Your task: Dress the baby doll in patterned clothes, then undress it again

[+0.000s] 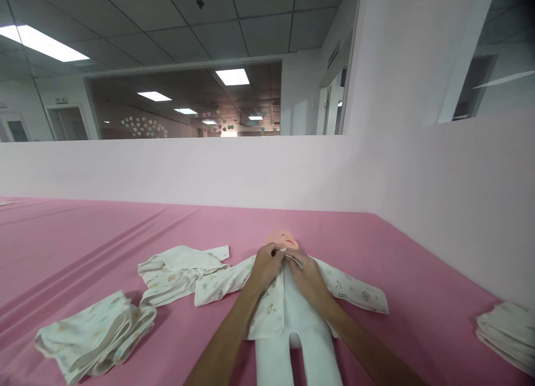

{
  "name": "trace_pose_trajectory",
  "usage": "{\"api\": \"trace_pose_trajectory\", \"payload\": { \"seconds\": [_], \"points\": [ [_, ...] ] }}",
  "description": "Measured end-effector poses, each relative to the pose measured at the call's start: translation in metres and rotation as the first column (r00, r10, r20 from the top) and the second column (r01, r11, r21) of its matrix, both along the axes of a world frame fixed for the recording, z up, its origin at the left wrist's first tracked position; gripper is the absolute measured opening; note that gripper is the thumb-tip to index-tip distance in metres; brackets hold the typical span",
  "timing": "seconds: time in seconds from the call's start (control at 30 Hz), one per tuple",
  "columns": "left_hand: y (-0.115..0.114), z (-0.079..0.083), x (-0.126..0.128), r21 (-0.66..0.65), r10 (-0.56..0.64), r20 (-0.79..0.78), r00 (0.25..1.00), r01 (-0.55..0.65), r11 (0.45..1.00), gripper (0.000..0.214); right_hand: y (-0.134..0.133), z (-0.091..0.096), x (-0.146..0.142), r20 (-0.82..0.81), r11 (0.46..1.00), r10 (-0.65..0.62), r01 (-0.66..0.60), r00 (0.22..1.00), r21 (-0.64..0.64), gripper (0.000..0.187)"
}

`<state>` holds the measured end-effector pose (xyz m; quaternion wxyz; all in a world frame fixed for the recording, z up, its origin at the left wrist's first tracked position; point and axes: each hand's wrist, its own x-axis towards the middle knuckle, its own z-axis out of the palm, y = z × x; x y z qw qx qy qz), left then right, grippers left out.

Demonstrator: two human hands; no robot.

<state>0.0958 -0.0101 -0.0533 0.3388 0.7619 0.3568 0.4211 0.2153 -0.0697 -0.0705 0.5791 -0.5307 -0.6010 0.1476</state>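
A baby doll [283, 240] lies on its back on the pink table [104, 235], head pointing away from me. It wears a white printed top [355, 291] with sleeves spread to both sides, and white trousers [288, 352]. My left hand [265, 266] and my right hand [307, 274] meet at the doll's neck. Both pinch the collar of the top [286, 254], fingers closed on the fabric.
A loose white printed garment [175, 274] lies left of the doll. A folded pile of similar cloth [96, 333] sits at the near left. Another folded stack [507, 330] lies at the right edge. A pale pink wall [251, 171] runs behind and along the right.
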Motion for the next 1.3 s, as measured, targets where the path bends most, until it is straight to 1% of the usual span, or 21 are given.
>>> {"api": "trace_pose_trajectory", "payload": {
  "seconds": [0.17, 0.37, 0.53, 0.73, 0.87, 0.93, 1.0, 1.07, 1.1, 1.13, 1.2, 1.3],
  "points": [
    [0.006, -0.003, 0.002, -0.074, 0.021, 0.061, 0.998, -0.017, 0.997, 0.023, -0.004, 0.003, -0.002, 0.037, 0.998, 0.037, -0.039, 0.999, 0.045, 0.034],
    [0.010, -0.005, 0.003, -0.135, 0.061, 0.142, 0.988, -0.042, 0.990, 0.014, -0.003, 0.003, -0.001, 0.205, 0.998, 0.023, -0.034, 0.979, 0.051, 0.036],
    [0.011, -0.008, 0.003, -0.173, 0.099, 0.188, 0.977, -0.066, 0.983, 0.017, -0.002, 0.000, -0.002, 0.221, 0.998, -0.010, -0.003, 0.975, 0.058, 0.034],
    [0.008, -0.004, 0.001, -0.180, 0.114, 0.167, 0.979, -0.083, 0.980, 0.017, -0.005, 0.001, -0.004, 0.214, 0.995, -0.038, 0.019, 0.976, 0.093, 0.024],
    [-0.002, 0.004, -0.002, -0.159, 0.096, 0.120, 0.988, -0.077, 0.984, 0.017, -0.008, 0.003, -0.004, 0.165, 0.990, -0.138, 0.130, 0.977, 0.062, 0.019],
    [-0.009, 0.007, -0.004, -0.106, 0.102, 0.053, 0.993, -0.096, 0.990, 0.021, -0.011, 0.004, -0.003, 0.170, 0.983, -0.184, 0.184, 0.968, 0.012, 0.018],
    [-0.018, 0.009, -0.007, -0.003, 0.162, -0.085, 0.983, -0.163, 0.987, 0.021, -0.015, 0.004, 0.000, 0.213, 0.975, -0.204, 0.217, 0.955, -0.040, 0.018],
    [-0.027, 0.011, -0.009, 0.125, 0.244, -0.248, 0.938, -0.219, 0.968, 0.010, -0.022, 0.002, 0.003, 0.258, 0.966, -0.222, 0.248, 0.940, -0.073, 0.015],
    [-0.032, 0.012, -0.009, 0.172, 0.273, -0.309, 0.911, -0.229, 0.958, 0.005, -0.026, 0.001, 0.005, 0.267, 0.962, -0.232, 0.261, 0.935, -0.081, 0.014],
    [-0.035, 0.012, -0.009, 0.206, 0.288, -0.351, 0.891, -0.226, 0.952, 0.007, -0.030, 0.000, 0.007, 0.264, 0.959, -0.239, 0.270, 0.934, -0.087, 0.013],
    [-0.042, 0.015, -0.010, 0.220, 0.294, -0.392, 0.872, -0.221, 0.950, 0.011, -0.037, 0.000, 0.009, 0.236, 0.959, -0.238, 0.266, 0.942, -0.093, 0.011],
    [-0.050, 0.017, -0.013, 0.161, 0.273, -0.379, 0.884, -0.228, 0.960, 0.007, -0.045, 0.002, 0.008, 0.163, 0.975, -0.183, 0.200, 0.969, -0.099, 0.009]
  ]
}}
